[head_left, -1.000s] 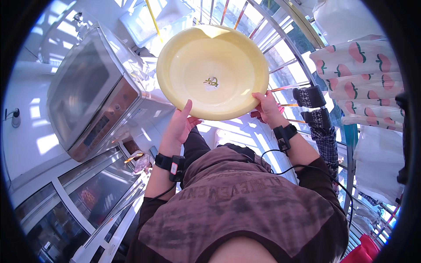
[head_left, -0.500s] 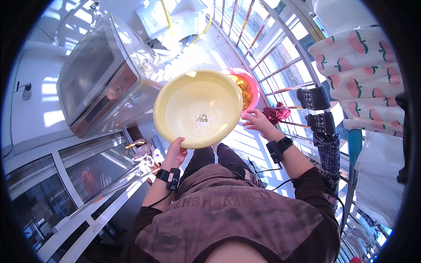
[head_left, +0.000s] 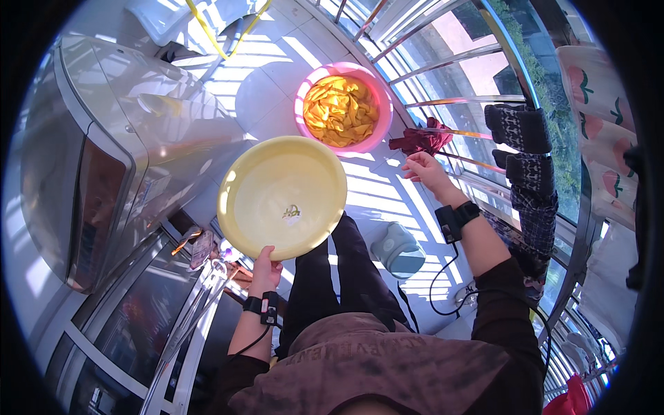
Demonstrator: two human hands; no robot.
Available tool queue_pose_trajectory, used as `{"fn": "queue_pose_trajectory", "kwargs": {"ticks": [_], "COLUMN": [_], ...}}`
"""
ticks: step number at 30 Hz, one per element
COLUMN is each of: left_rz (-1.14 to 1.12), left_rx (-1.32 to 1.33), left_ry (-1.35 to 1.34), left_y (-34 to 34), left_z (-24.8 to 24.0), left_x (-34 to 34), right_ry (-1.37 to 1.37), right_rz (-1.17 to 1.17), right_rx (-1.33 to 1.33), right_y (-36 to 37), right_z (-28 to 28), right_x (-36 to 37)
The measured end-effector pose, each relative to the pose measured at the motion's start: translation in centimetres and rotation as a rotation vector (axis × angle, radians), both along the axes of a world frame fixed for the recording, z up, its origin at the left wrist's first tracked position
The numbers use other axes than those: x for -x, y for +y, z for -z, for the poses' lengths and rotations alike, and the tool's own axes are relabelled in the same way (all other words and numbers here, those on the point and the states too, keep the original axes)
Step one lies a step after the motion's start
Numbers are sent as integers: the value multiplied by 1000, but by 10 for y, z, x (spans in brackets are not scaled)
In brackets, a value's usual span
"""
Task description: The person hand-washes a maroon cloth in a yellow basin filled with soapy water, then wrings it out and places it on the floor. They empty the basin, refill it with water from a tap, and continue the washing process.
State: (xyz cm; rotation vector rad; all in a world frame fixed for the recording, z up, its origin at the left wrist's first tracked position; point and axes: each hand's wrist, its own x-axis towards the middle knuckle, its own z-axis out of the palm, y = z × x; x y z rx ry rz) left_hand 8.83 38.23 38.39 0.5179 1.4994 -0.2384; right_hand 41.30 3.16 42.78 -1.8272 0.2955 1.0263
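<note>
My left hand [head_left: 265, 268] grips the near rim of a pale yellow plastic basin [head_left: 277, 187], thumb over the edge. The basin is tilted, and nothing but a small printed mark shows on its inner bottom. To the right of it, my right hand [head_left: 427, 173] hangs in the air, empty, with loosely bent fingers apart. Beyond the yellow basin stands a pink basin [head_left: 384, 104] on the tiled floor, full of crumpled orange-yellow cloth [head_left: 339, 111].
A silver washing machine [head_left: 145, 145] stands on the left. Along the right runs a metal railing [head_left: 456, 102] with dark patterned socks [head_left: 522, 129] and a dark red cloth [head_left: 420, 140]. A grey-blue bin [head_left: 400, 250] sits near my legs. A yellow hose [head_left: 214, 40] lies at the back.
My right hand has come away from the yellow basin's right side. That basin has shifted left and nearer in view, and the pink basin now shows whole.
</note>
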Motion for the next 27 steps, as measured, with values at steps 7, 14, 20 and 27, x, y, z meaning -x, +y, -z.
{"fn": "queue_pose_trajectory", "kwargs": {"ticks": [7,14,20,27], "left_rz": [-49,-21,-178,-195], "left_rx": [42,3,76,51], "left_ry": [100,96,118,117], "left_y": [10,5,-2,-14], "left_z": [38,87,130,146], "left_x": [18,39,47,36], "right_ry": [311,383,393,345], "right_rz": [417,720,964,1037], "right_rx": [19,28,70,-250], "right_y": [38,46,44,28], "right_z": [173,342,444,496], "right_x": [51,57,40,32]}}
